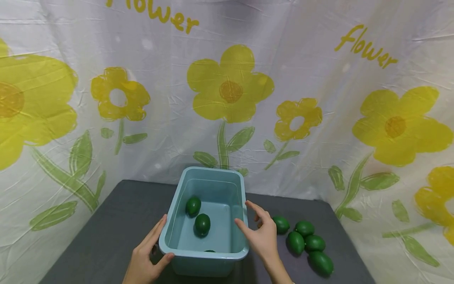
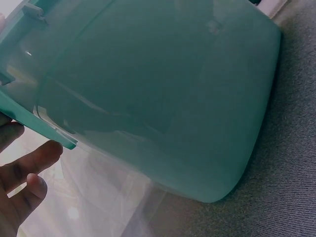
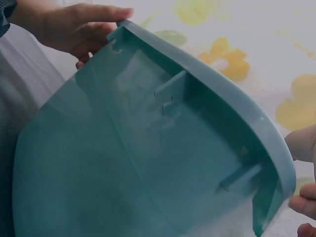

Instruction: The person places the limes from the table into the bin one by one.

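A light blue plastic bin (image 1: 203, 255) stands in front of me, with two dark green, lime-like fruits (image 1: 202, 225) on its floor. A sliver of another green fruit (image 1: 210, 251) peeks above the near rim. At the near left corner my left hand (image 1: 146, 252) holds the rim, its thumb across the front edge and its fingers along the left side. The right hand (image 1: 263, 238) is at the right rim (image 1: 244, 209), thumb and index finger spread apart, the thumb overlapping the opening. In the right wrist view, right fingertips (image 3: 302, 200) are right at the rim's end.
Several more green fruits (image 1: 314, 243) lie in a cluster on the dark grey tabletop (image 1: 117, 221), to the right of the right hand. A white curtain (image 1: 163, 130) printed with yellow flowers hangs behind the table and along both sides.
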Available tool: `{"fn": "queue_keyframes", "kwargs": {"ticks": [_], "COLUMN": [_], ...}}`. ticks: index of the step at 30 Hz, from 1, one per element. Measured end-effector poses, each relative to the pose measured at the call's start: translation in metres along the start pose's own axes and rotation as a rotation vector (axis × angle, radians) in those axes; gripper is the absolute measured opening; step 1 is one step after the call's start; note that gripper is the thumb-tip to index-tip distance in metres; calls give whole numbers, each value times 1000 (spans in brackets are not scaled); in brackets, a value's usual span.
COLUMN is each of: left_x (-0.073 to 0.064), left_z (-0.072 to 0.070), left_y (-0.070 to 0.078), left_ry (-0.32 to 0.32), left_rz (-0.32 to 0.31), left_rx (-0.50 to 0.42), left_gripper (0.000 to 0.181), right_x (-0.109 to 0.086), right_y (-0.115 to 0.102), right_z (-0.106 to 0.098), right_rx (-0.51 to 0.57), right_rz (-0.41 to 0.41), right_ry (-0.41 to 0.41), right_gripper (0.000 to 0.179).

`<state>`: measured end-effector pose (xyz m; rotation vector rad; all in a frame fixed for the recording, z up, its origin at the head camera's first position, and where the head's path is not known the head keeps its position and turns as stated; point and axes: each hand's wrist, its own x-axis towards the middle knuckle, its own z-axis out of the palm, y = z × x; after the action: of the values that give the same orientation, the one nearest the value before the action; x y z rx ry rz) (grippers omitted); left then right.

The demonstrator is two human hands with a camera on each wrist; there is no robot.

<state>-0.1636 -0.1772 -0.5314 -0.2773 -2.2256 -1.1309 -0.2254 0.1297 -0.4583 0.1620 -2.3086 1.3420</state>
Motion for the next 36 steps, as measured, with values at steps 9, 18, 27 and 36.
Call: {"fn": "queue_keyframes", "kwargs": {"ticks": [9,18,27,36], "left_x": [-1,-2,0,-1], "left_z": [0,1,0,0], "left_y": [0,-1,0,0], "left_ry": [0,-1,-3,-5], "left_rz": [-14,-21,-18,-24], "left_rx": [9,14,6,15], "left_gripper": [89,89,90,91], "right_x": [-4,-8,-4,-4], "right_y": [10,28,43,54], "right_z": [-8,-21,-34,-48], "right_rx": [-9,-46,-71,-91], "right_rz": [29,54,44,114], "right_ry": [28,51,93,90], "right_gripper": [55,54,54,55]}}
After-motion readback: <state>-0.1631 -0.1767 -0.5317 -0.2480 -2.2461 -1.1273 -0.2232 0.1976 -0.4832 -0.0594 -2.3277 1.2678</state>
